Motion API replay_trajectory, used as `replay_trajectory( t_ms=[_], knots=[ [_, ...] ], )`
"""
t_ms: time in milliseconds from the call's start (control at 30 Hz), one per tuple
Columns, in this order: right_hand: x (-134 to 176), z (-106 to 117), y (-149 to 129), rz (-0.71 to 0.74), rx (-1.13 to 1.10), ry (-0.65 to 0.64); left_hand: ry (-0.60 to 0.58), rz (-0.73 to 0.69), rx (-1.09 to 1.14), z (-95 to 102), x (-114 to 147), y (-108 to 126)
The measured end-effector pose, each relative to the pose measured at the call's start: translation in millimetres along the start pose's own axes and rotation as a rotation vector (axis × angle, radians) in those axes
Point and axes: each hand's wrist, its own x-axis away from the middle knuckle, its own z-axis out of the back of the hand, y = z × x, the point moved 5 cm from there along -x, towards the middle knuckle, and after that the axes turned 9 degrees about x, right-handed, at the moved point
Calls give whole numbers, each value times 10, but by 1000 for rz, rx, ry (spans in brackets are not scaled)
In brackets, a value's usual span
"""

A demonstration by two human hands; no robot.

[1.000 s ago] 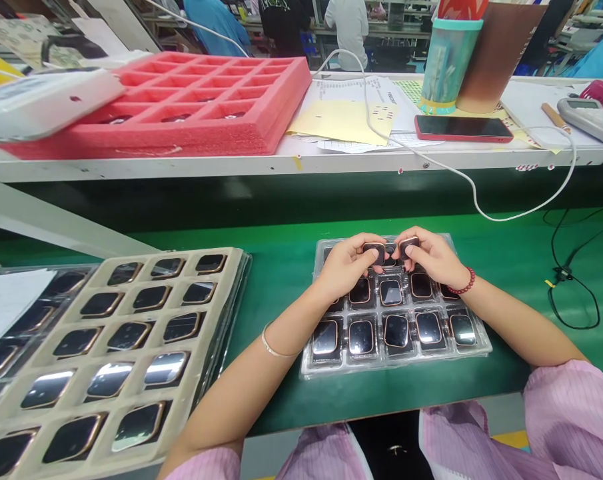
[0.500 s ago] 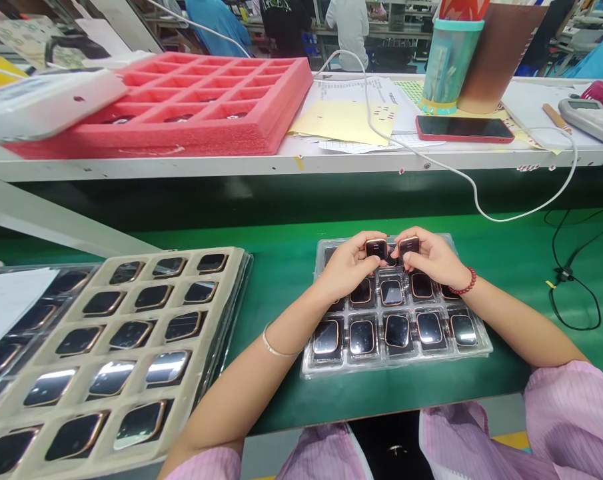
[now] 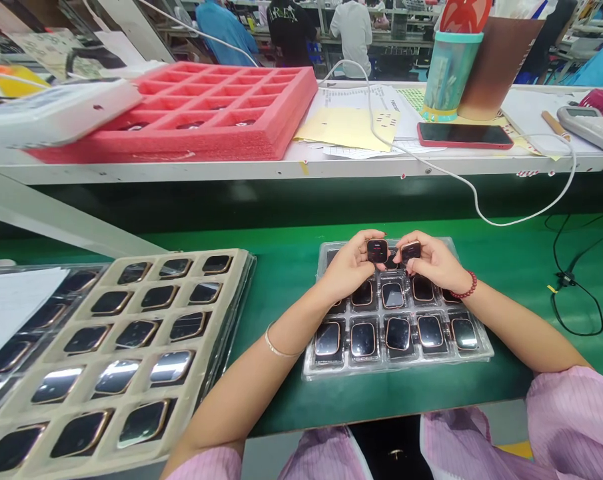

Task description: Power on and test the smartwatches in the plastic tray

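Observation:
Above the far row of a clear plastic tray point(image 3: 376, 371), each of my hands holds a smartwatch body without a strap. My left hand point(image 3: 352, 267) is closed on one smartwatch point(image 3: 377, 251), whose dark screen shows small lit marks. In my right hand point(image 3: 434, 259), fingers and thumb grip the other smartwatch point(image 3: 410, 251) by its edges, its screen tilted towards me. Several more gold-rimmed watches lie face up in the tray's pockets, such as the front watch point(image 3: 398, 333). My hands hide part of the far row.
At the left, a cream tray point(image 3: 148, 317) of watches sits on stacked trays, beside a paper-covered clear tray point(image 3: 18, 300). A raised shelf point(image 3: 231, 171) carries a red foam tray point(image 3: 261, 143), a phone point(image 3: 465, 135) and a cup point(image 3: 451, 77). A white cable point(image 3: 476, 193) hangs down; a black cable point(image 3: 566, 277) lies right.
The left-hand watch has turned more towards me, and faint marks now show on its screen. The right-hand watch has tilted slightly. Both hands stay over the tray; the view has shifted a little.

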Motion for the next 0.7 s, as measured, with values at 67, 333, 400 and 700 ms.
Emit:
replay_trajectory(
  t_ms=[67, 333, 400, 700],
  knots=[
    [-2, 10, 14, -27, -8, 6, -14, 18, 42, -5, -11, 24],
    [1, 39, 33, -86, -66, 33, -434, 255, 366, -532, 552, 455],
    [9, 44, 50, -105, -97, 33, -553, 355, 470, -730, 869, 605],
    [57, 10, -50, -235, -558, -93, -643, 446, 437, -866, 1186, 800]
  ],
)
